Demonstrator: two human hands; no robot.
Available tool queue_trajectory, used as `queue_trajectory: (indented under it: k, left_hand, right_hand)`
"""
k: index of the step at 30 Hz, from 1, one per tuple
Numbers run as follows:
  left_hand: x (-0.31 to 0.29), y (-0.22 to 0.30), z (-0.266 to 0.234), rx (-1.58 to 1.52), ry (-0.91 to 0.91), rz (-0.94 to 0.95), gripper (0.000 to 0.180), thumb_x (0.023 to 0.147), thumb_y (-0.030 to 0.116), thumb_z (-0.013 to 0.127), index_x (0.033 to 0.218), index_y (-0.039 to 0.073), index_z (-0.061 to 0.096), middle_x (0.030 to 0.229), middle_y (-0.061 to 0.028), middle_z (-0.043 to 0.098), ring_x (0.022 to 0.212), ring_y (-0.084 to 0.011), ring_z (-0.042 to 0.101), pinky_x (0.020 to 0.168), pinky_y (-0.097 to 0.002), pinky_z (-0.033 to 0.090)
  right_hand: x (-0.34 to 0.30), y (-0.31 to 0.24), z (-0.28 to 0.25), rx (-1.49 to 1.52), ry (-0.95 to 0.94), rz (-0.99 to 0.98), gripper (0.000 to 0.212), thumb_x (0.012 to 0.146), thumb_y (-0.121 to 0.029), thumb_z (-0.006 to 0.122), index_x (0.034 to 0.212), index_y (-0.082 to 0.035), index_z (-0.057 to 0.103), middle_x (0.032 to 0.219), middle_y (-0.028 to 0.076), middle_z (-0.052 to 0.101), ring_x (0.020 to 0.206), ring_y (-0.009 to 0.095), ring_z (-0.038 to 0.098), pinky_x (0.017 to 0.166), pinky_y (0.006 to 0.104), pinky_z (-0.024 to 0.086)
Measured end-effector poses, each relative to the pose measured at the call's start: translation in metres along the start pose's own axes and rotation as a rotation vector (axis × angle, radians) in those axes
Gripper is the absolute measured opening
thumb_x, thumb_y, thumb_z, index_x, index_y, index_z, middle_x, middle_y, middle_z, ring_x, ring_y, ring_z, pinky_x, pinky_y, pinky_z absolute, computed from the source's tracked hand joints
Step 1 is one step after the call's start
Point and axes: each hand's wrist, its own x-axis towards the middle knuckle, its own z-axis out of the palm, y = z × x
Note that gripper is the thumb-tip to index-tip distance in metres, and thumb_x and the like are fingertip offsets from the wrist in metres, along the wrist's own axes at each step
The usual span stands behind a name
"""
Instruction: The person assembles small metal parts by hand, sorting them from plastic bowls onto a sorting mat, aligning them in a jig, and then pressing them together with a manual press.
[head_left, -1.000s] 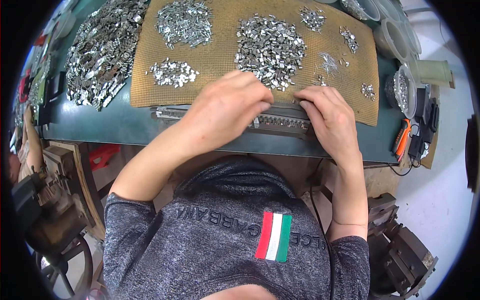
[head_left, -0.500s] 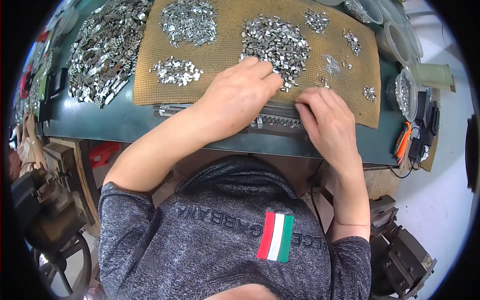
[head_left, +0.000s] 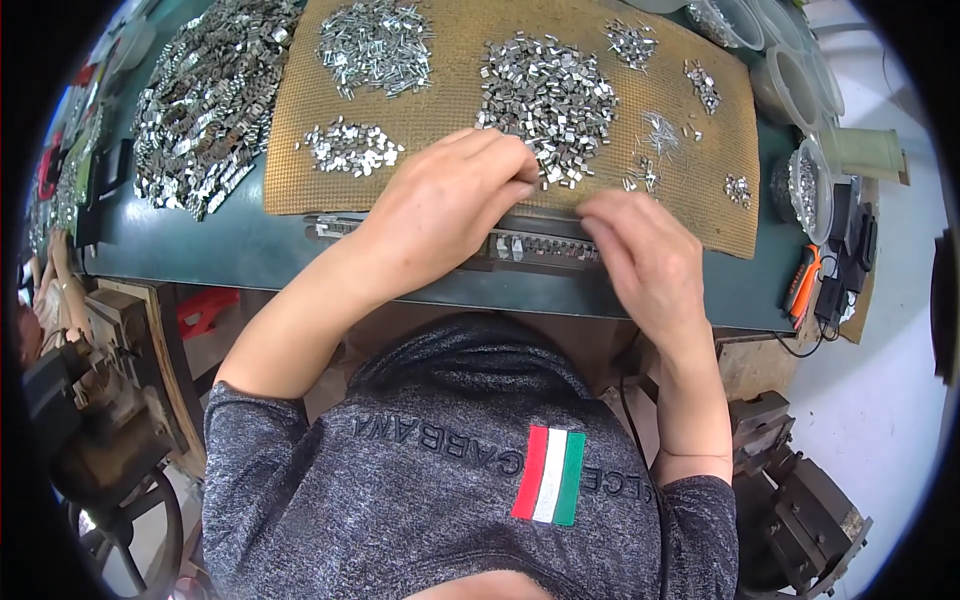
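Note:
A dark metal rail (head_left: 572, 250) lies along the near edge of a tan woven mat (head_left: 440, 110), with a row of small metal pieces set in it. My left hand (head_left: 445, 205) hangs over the rail's middle, its fingers bent and drawn together just below a pile of small shiny metal pieces (head_left: 550, 100). What those fingertips pinch, if anything, is too small to make out. Over the rail's right end is my right hand (head_left: 645, 255), thumb and fingers closed toward each other. Its fingertips are partly hidden, and nothing nameable shows between them.
Thin metal pins (head_left: 375, 45) and silvery pieces (head_left: 350, 147) form separate heaps on the mat. Linked metal bands (head_left: 205, 100) lie at the left. Clear plastic tubs (head_left: 805, 190) and orange-handled pliers (head_left: 802, 285) are at the right. Another person's hand (head_left: 58, 255) shows far left.
My left hand has drawn back from the pile, toward the rail and slightly left. My right hand has shifted a little left and nearer to me along the rail.

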Motion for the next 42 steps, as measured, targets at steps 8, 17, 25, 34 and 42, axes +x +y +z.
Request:
queue_trajectory:
  k: [8, 17, 25, 34, 42]
  left_hand:
    - [-0.014, 0.007, -0.005, -0.132, -0.013, -0.141, 0.014, 0.090, 0.006, 0.073, 0.103, 0.003, 0.066, 0.093, -0.0092, 0.067, 0.081, -0.0233, 0.066, 0.070, -0.0344, 0.052]
    - [-0.018, 0.019, 0.008, -0.191, -0.089, -0.068, 0.013, 0.088, 0.008, 0.074, 0.098, 0.003, 0.067, 0.093, -0.0099, 0.067, 0.090, -0.0304, 0.065, 0.080, -0.0398, 0.052]
    - [-0.019, 0.018, 0.017, -0.100, -0.061, 0.022, 0.012, 0.087, 0.008, 0.075, 0.097, 0.004, 0.070, 0.098, -0.0085, 0.067, 0.094, -0.0297, 0.063, 0.081, -0.0390, 0.052]
    - [-0.027, 0.004, -0.006, -0.055, 0.038, -0.058, 0.010, 0.090, 0.009, 0.072, 0.099, 0.005, 0.070, 0.090, -0.0095, 0.067, 0.088, -0.0307, 0.064, 0.077, -0.0397, 0.052]
    - [-0.036, 0.010, -0.002, -0.034, 0.032, -0.046, 0.013, 0.087, 0.007, 0.075, 0.099, 0.005, 0.071, 0.088, -0.0087, 0.066, 0.084, -0.0296, 0.062, 0.074, -0.0390, 0.050]
  right_hand:
    - [0.025, 0.020, 0.013, -0.237, 0.066, 0.145, 0.012, 0.091, -0.018, 0.074, 0.095, -0.008, 0.068, 0.087, 0.009, 0.066, 0.076, 0.031, 0.069, 0.066, 0.0411, 0.055]
    - [0.020, 0.014, 0.007, -0.173, 0.002, 0.195, 0.008, 0.092, -0.011, 0.071, 0.098, -0.006, 0.068, 0.091, 0.010, 0.068, 0.079, 0.031, 0.068, 0.069, 0.0389, 0.053]
    - [0.001, 0.000, 0.007, 0.004, 0.064, 0.037, 0.015, 0.087, -0.005, 0.074, 0.100, -0.004, 0.067, 0.101, 0.010, 0.072, 0.091, 0.031, 0.070, 0.078, 0.0391, 0.055]
    - [-0.002, -0.017, 0.022, 0.009, 0.035, -0.061, 0.013, 0.086, -0.007, 0.075, 0.097, -0.006, 0.070, 0.105, 0.005, 0.073, 0.098, 0.027, 0.069, 0.089, 0.0405, 0.052]
    - [0.008, -0.003, 0.024, -0.015, 0.116, 0.052, 0.014, 0.086, -0.010, 0.076, 0.100, -0.009, 0.073, 0.095, 0.005, 0.070, 0.087, 0.025, 0.070, 0.071, 0.0365, 0.056]
